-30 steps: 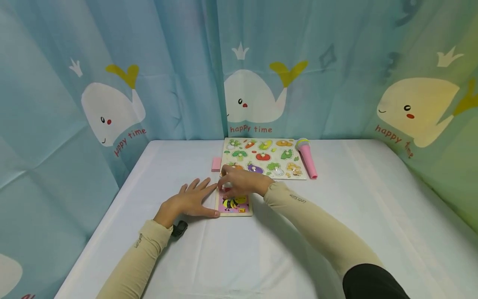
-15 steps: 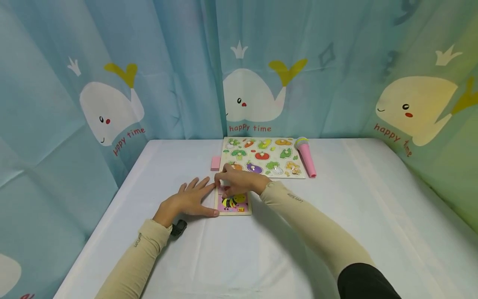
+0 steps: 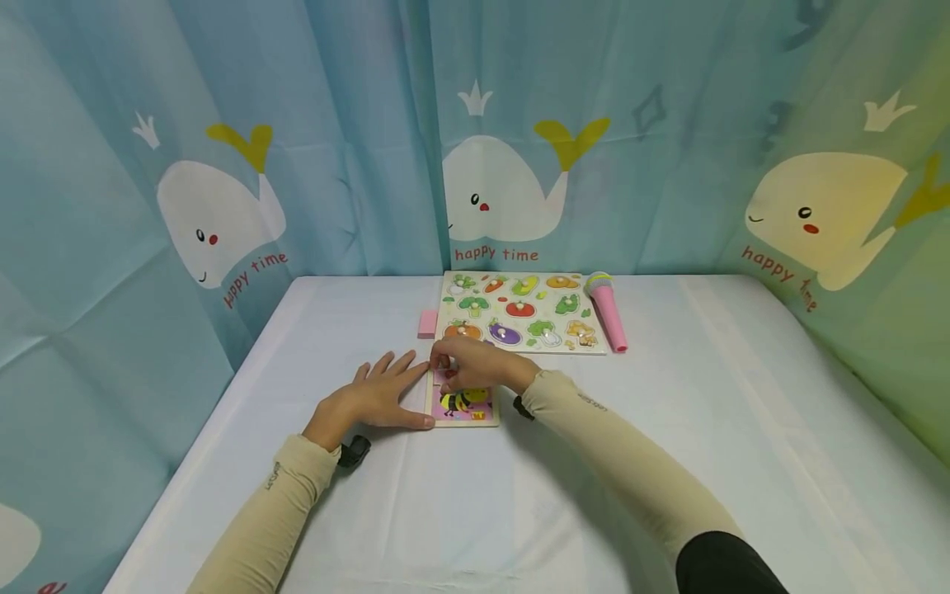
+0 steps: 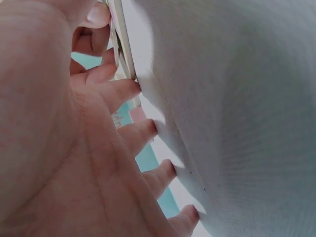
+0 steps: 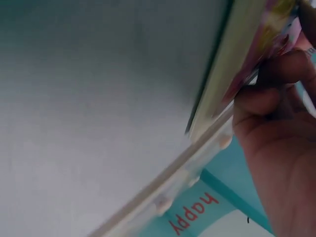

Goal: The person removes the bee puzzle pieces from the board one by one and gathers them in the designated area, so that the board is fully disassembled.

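A small wooden jigsaw puzzle (image 3: 463,415) with a yellow-and-black bee on pink lies flat on the white table. My left hand (image 3: 378,400) is spread beside it, thumb and index finger touching its left edge; the other fingertips rest on the cloth in the left wrist view. Over the puzzle's upper part, my right hand (image 3: 478,363) has curled fingers and pinches a thin puzzle piece (image 4: 115,47), which stands slightly tilted at the frame's upper left corner. Much of the puzzle's upper half is hidden under the right hand.
Behind the puzzle lies a vegetable peg board (image 3: 549,320), close to my right hand. A pink block (image 3: 427,324) sits left of that board, and a pink toy microphone (image 3: 609,318) lies along its right side. A whale-print curtain (image 3: 356,148) borders the table.
My right hand shifts slightly and its wrist turns a little, still at the puzzle's upper left corner; its dark wrist strap now shows. The left hand keeps its place.
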Tool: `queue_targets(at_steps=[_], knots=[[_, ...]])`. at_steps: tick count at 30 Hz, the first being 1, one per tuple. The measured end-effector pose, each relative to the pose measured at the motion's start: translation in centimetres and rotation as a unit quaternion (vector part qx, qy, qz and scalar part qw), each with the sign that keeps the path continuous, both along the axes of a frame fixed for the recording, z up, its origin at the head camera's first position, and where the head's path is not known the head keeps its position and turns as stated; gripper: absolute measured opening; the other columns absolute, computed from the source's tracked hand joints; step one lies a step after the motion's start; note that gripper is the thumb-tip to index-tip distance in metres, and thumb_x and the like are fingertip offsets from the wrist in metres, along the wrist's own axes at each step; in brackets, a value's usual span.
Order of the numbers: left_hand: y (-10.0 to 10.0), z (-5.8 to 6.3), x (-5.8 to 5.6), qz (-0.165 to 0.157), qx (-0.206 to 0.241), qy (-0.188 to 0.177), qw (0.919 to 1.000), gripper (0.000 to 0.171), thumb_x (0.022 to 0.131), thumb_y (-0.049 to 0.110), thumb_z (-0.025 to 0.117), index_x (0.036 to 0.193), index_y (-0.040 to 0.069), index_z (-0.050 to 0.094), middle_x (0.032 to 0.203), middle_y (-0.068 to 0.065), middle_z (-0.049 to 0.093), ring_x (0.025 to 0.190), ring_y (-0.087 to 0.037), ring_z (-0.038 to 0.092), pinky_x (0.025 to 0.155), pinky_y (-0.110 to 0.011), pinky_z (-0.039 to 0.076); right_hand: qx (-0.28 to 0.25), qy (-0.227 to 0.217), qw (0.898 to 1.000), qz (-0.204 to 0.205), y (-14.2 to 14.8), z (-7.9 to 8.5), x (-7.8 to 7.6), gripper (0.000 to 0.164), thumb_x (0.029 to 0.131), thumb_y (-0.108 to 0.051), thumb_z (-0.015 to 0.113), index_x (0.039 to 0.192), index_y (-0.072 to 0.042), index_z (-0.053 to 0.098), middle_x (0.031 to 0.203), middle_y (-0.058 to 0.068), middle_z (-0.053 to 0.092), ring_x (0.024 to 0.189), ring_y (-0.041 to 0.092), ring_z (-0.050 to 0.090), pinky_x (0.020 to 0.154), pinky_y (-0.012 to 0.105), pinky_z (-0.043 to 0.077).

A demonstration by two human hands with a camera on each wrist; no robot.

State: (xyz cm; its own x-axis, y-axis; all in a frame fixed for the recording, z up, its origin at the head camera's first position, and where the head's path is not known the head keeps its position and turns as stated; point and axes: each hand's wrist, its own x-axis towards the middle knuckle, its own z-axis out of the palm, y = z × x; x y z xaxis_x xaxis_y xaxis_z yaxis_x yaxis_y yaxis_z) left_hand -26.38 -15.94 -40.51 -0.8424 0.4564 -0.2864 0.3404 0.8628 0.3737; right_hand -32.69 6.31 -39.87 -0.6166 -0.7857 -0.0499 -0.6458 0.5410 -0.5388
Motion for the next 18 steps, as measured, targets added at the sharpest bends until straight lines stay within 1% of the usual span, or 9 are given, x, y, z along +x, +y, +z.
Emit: queue_targets(at_steps=[4,7,8,12,14,18], knots=[[-0.13,-0.24,-0.06,-0.002,0.005,0.002,1.0,0.106,0.093,0.066,0.073,0.172,0.014,0.026,0.178,-0.017,0.01,0.161,-0.048,0.002,0.122,-0.074,0.004,-0.007,-0.024,0.999,-0.033,-0.06,-0.05,0.09,0.022,0.098,-0.005,0.079,0.118,-0.003,0.07,0.101,0.005,0.064,0.092,0.018,0.057,0.084,0.029,0.049],[-0.4,-0.91,-0.48,-0.006,0.01,0.009,0.9999,0.11,0.09,0.073,0.071,0.172,0.016,0.026,0.179,-0.016,0.009,0.161,-0.047,0.001,0.122,-0.074,0.003,-0.019,-0.046,0.997,-0.052,0.08,0.02,-0.09,0.018,0.101,-0.005,0.073,0.119,-0.001,0.073,0.102,0.004,0.066,0.09,0.016,0.057,0.083,0.029,0.05],[-0.41,-0.95,-0.53,-0.007,0.012,0.01,0.9999,0.11,0.09,0.074,0.071,0.172,0.016,0.026,0.179,-0.016,0.009,0.161,-0.048,0.001,0.121,-0.075,0.003,-0.027,-0.052,0.997,-0.056,0.15,0.04,-0.15,0.017,0.101,-0.005,0.072,0.118,-0.001,0.074,0.101,0.005,0.066,0.089,0.016,0.057,0.082,0.029,0.05],[-0.44,-0.86,-0.52,-0.008,0.018,0.009,0.9998,0.112,0.088,0.077,0.07,0.172,0.017,0.026,0.179,-0.016,0.01,0.161,-0.048,0.001,0.121,-0.076,0.003,-0.059,-0.076,0.993,-0.068,0.45,-0.17,-0.2,0.017,0.102,-0.003,0.068,0.117,-0.001,0.076,0.098,0.005,0.065,0.086,0.015,0.056,0.079,0.028,0.048],[-0.36,-0.49,-0.28,-0.009,0.017,0.004,0.9998,0.112,0.089,0.075,0.071,0.173,0.017,0.025,0.178,-0.017,0.009,0.161,-0.049,0.001,0.121,-0.076,0.003,-0.076,-0.083,0.991,-0.07,0.57,-0.35,-0.16,0.019,0.102,-0.002,0.066,0.117,-0.001,0.078,0.097,0.005,0.065,0.082,0.014,0.054,0.076,0.028,0.046],[-0.27,-0.3,-0.07,-0.008,0.01,0.0,0.9999,0.111,0.091,0.071,0.072,0.173,0.016,0.022,0.178,-0.018,0.009,0.161,-0.049,0.001,0.121,-0.075,0.002,-0.1,-0.088,0.989,-0.071,0.67,-0.65,-0.05,0.024,0.104,0.001,0.063,0.121,0.0,0.079,0.094,0.005,0.067,0.075,0.012,0.052,0.07,0.026,0.044]])
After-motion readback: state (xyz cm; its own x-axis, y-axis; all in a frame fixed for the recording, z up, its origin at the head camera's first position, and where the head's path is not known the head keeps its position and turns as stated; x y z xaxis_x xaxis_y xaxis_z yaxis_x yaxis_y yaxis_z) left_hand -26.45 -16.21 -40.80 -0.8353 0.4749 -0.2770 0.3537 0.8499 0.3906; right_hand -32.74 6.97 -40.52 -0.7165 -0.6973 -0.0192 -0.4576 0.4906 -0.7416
